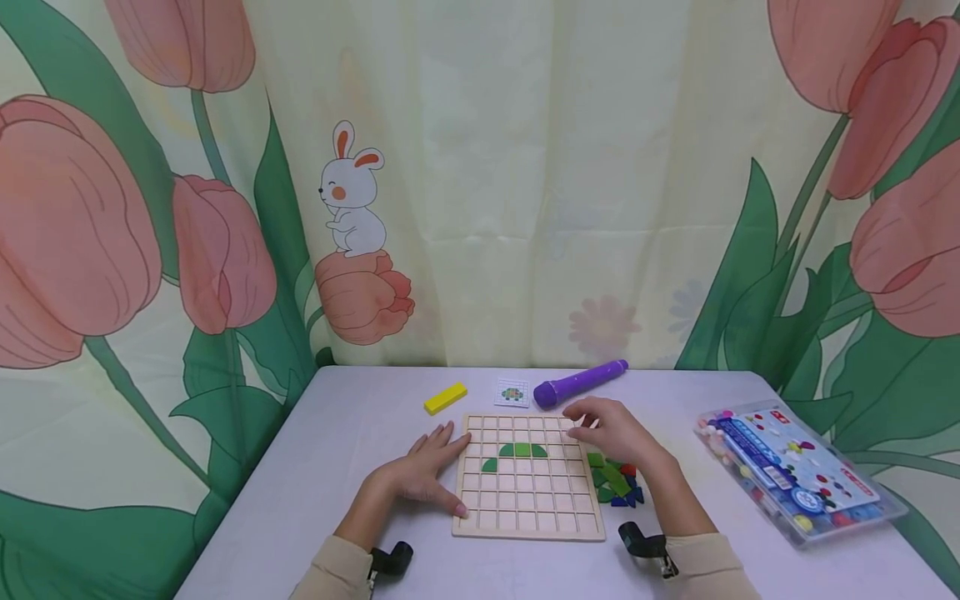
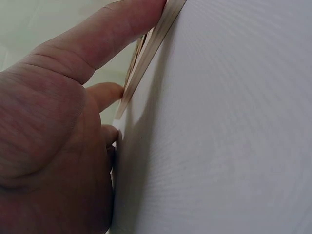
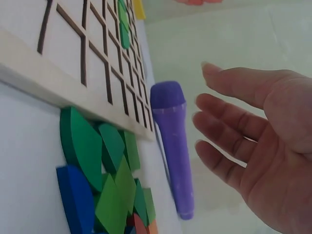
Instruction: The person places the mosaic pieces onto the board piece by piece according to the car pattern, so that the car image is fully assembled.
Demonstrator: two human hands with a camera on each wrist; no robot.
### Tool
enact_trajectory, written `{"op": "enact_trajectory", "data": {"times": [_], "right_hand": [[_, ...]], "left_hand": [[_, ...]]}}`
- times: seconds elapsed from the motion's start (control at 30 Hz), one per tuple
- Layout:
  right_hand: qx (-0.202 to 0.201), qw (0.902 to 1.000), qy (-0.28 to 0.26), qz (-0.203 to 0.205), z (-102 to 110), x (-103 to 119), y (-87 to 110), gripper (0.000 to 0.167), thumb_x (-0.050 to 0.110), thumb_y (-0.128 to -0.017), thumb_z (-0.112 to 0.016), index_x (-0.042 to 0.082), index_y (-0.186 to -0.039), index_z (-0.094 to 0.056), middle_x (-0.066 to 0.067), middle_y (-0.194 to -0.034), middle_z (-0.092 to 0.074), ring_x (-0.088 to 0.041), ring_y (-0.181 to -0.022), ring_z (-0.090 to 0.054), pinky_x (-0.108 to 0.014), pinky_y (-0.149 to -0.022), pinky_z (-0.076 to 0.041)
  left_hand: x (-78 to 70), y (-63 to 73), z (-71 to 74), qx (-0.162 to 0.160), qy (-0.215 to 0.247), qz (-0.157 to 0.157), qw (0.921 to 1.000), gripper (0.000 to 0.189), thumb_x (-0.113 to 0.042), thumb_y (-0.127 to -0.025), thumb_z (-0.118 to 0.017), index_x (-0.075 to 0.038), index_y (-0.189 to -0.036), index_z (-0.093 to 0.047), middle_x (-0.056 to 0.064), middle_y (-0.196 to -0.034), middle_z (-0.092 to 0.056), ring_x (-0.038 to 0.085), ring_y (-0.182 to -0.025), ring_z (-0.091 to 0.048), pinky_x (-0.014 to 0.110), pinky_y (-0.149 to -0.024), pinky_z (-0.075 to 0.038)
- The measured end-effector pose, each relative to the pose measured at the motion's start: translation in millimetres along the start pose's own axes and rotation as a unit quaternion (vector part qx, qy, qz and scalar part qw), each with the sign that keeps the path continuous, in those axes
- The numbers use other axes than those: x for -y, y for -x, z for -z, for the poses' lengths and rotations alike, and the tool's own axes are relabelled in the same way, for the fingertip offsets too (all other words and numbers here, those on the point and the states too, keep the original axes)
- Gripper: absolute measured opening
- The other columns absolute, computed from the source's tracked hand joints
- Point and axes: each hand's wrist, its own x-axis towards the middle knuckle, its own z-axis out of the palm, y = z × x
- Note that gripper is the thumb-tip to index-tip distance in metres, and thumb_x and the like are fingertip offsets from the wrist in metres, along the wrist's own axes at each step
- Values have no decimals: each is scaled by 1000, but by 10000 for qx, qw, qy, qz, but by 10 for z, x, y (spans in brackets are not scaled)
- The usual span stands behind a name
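A wooden grid board (image 1: 528,525) lies on the white table, with a light green square (image 1: 522,450) between two dark green quarter-round pieces and another green quarter-round piece (image 1: 490,465) one row lower at left. My left hand (image 1: 423,471) rests at the board's left edge, thumb and fingertips against the frame, fingers spread. Over the board's upper right corner hovers my right hand (image 1: 611,429), its thumb apart from loosely bent fingers and nothing between them. Beside the board's right edge lies a pile of green, blue and red pieces (image 3: 117,195), partly hidden by the right arm.
Behind the board lie a yellow block (image 1: 446,398), a small pattern card (image 1: 512,393) and a purple microphone (image 1: 581,383). A clear plastic box (image 1: 798,471) of colourful pieces stands at the right. A tulip-printed curtain (image 1: 487,183) hangs along the table's back edge.
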Motion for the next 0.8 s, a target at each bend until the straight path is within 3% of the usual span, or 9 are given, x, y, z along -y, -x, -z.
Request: {"op": "enact_trajectory", "data": {"times": [0.43, 0.8], "right_hand": [[365, 9977, -11, -569, 97, -168, 20, 31, 7, -90, -79, 7, -120, -75, -4, -103, -72, -20, -92, -59, -30, -74, -55], [832, 9917, -75, -974, 91, -271, 70, 20, 1, -86, -81, 11, -103, -77, -2, -93, -70, -20, -88, -57, -34, -77, -53]], "left_hand": [[-2, -6, -2, -12, 68, 54, 10000, 121, -64, -68, -89, -28, -166, -27, 13, -177, -5, 32, -164, 0, 60, -131, -5], [-1, -9, -11, -24, 44, 29, 10000, 122, -65, -67, -88, -28, -166, -27, 13, -177, -5, 32, -164, 0, 60, -131, -4]]}}
